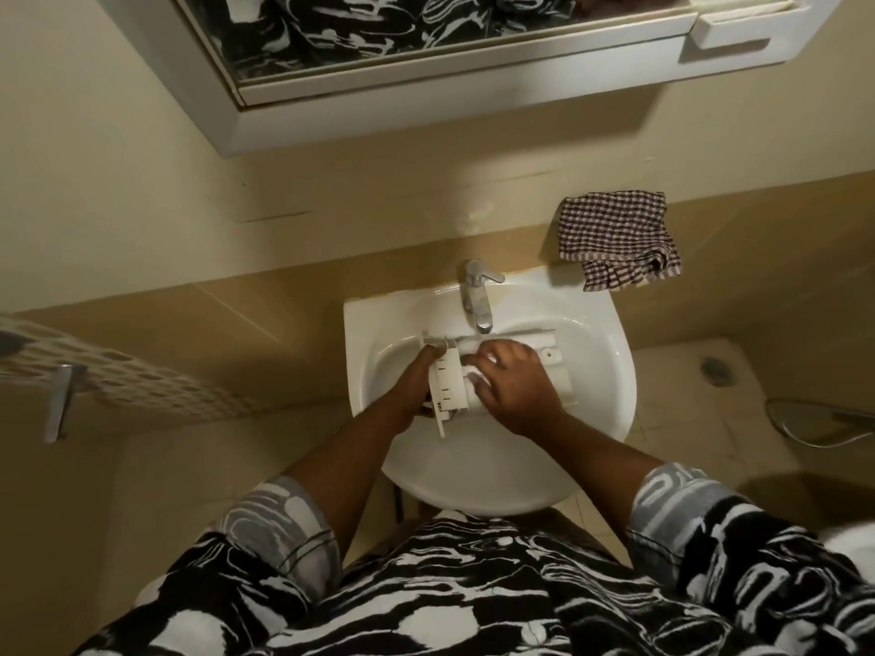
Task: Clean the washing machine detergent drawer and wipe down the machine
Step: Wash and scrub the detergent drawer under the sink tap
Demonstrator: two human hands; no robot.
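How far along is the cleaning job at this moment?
Done: the detergent drawer is out of the machine, over the sink. In hand: the left hand and right hand hold it. Left: wiping the machine, not in view; the checked cloth lies untouched on the ledge.

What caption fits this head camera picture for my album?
Left hand and right hand hold the white detergent drawer in the sink below the tap, checked cloth nearby.

A home bathroom: washbasin (611, 371), tap (476, 300), mirrored cabinet (426, 82).
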